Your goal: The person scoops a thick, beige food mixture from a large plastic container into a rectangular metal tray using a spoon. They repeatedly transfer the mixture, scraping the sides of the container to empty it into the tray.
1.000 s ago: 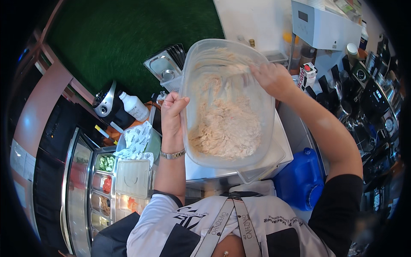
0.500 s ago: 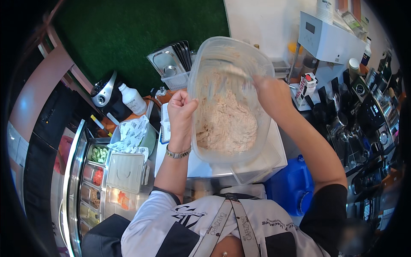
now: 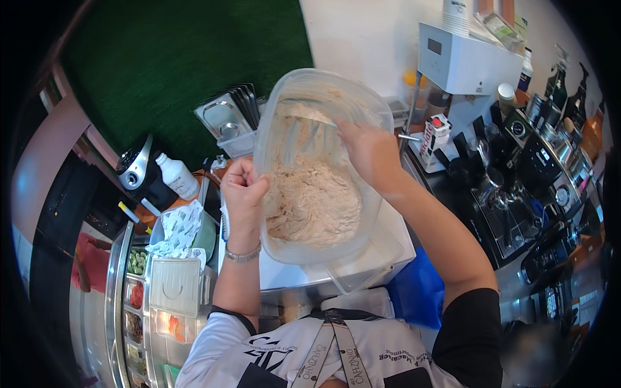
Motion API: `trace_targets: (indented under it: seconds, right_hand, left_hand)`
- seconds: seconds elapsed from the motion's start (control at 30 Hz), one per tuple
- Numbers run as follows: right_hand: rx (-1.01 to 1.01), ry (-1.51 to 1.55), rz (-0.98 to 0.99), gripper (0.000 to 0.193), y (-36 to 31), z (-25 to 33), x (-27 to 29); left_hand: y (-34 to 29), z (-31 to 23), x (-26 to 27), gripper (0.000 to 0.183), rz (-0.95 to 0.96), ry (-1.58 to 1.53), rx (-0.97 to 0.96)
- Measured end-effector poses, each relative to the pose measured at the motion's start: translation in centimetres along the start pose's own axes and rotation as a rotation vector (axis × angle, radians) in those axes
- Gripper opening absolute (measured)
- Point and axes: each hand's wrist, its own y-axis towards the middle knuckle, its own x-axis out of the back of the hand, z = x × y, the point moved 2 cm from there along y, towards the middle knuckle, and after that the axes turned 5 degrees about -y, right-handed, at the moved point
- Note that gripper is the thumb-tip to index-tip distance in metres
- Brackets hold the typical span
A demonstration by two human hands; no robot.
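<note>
A large clear plastic tub [image 3: 378, 213] is tipped up in front of me, its open side facing me. Pale, sticky dough-like mixture [image 3: 317, 200] fills its lower part, and smears streak the far wall. My left hand [image 3: 244, 184] is closed on the tub's left rim, thumb over the edge. Inside the upper part, my right hand [image 3: 369, 152] grips a flat, pale utensil [image 3: 304, 113] coated with mixture. It lies against the far wall; its handle is mostly hidden by my fingers, so its exact kind is unclear.
A white appliance top [image 3: 284, 275] is under the tub, with a clear lid [image 3: 362, 265] on it. Left are a lidded food container [image 3: 174, 288], a topping display and a white bottle [image 3: 176, 176]. A carton [image 3: 435, 139] and coffee machine [image 3: 550, 174] stand right; a blue jug [image 3: 417, 284] is below.
My right hand has swept the utensil left along the tub's upper wall. The view has shifted, so the tub and both hands appear farther left and slightly lower.
</note>
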Motion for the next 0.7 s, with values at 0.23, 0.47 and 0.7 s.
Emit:
trace_targets:
  seconds: [0.23, 0.47, 0.7]
  right_hand:
    - [0.136, -0.052, 0.206, 0.033, -6.5, 3.0, -0.1]
    - [-0.073, -0.134, 0.151, 0.027, -3.4, 2.2, 3.0]
    - [-0.158, -0.284, 0.127, 0.031, -4.6, 1.8, 0.7]
  left_hand:
    - [0.6, 0.5, 1.2, 0.024, 0.002, -0.094, 0.028]
    - [1.1, 1.0, 1.8, 0.024, 0.075, -0.148, 0.063]
    - [3.6, 1.3, 2.6, 0.026, 0.157, -0.260, 0.145]
